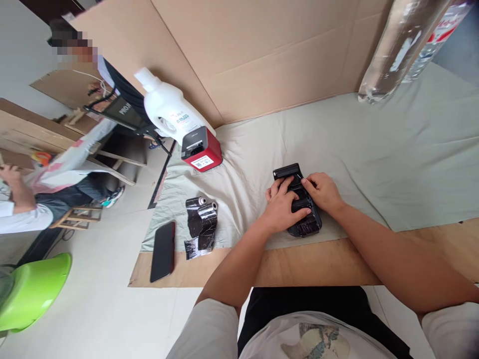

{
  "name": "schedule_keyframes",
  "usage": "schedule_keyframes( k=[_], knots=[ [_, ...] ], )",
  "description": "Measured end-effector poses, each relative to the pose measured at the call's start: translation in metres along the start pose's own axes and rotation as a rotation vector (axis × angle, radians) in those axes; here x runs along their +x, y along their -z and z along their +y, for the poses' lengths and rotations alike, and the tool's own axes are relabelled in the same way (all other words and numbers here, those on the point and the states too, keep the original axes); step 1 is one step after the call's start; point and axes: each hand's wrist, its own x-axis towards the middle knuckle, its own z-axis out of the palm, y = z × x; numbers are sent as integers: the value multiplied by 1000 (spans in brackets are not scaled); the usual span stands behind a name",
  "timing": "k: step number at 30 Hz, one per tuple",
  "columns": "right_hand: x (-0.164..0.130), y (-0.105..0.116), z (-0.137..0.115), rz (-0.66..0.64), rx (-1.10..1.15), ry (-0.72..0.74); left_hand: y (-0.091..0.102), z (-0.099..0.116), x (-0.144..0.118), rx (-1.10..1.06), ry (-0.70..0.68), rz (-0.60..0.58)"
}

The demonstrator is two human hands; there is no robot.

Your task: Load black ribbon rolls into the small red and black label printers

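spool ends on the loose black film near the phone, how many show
2. The left spool end is at the top of the black film; the right spool end is beside it, slightly lower. Others may be hidden.

One head-worn view looks forward and down from close above the table (pixel 318 264) and both hands (pixel 280 212).

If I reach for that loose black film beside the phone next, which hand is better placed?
Probably your left hand: it rests on the black device, on the side nearer the film. The right hand is at the device's opposite edge and would likely have to reach across the left.
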Motion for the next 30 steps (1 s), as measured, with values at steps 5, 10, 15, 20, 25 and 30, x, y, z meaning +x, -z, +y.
schedule_keyframes(
  k=[5,10,15,20,25,30],
  knots=[
    [1,2,3,-9,-38,27,10,3,-2,-75,-35,5],
    [2,2,6,-22,-70,12,33,-7,-31,-276,-70,19],
    [2,1,6,-22,-71,10,62,-57,-91,-302,228,-93],
    [2,-2,8,6,-66,21,83,-109,-137,146,417,12],
    [2,-3,10,26,-56,33,91,-130,-148,296,521,56],
    [2,-3,10,6,-51,17,94,-151,-125,229,479,266]
  ],
)
